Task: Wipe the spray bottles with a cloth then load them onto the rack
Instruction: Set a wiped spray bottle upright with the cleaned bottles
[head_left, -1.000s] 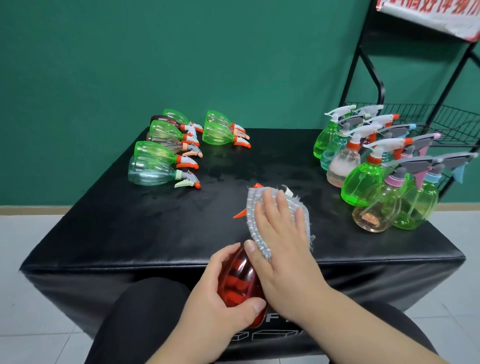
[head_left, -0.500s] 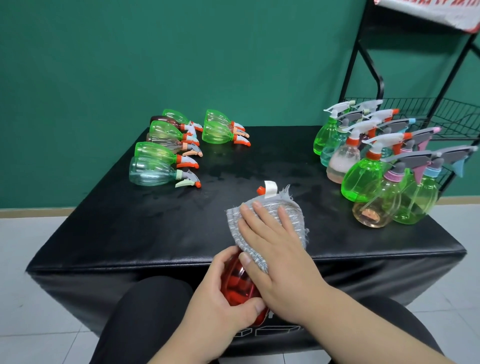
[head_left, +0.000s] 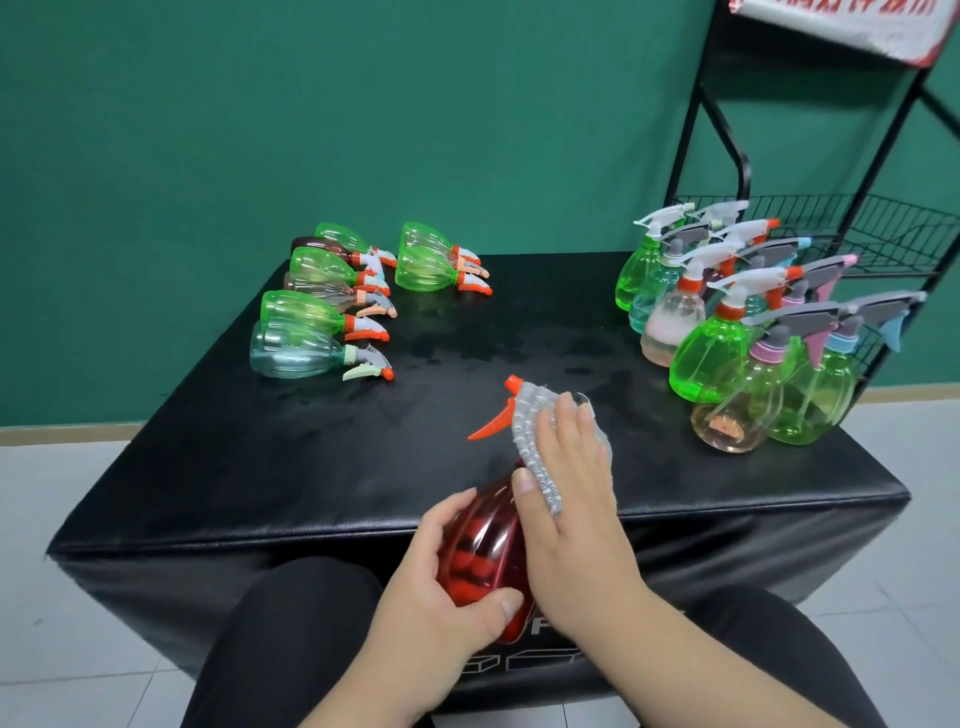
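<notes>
Both hands' fingers (head_left: 563, 426) curled, red bottle (head_left: 483, 540)

Black padded table (head_left: 260, 467), glossy top, faint wet smears near centre. At 11 o'clock: lying bottles (head_left: 322, 306), mostly green, one clear, one brownish, nozzles pointing right. At 12: a lying green pair (head_left: 426, 257). At 2 o'clock: upright bottles (head_left: 727, 332), green, pink, yellowish, packed touching, by the right edge.
</notes>
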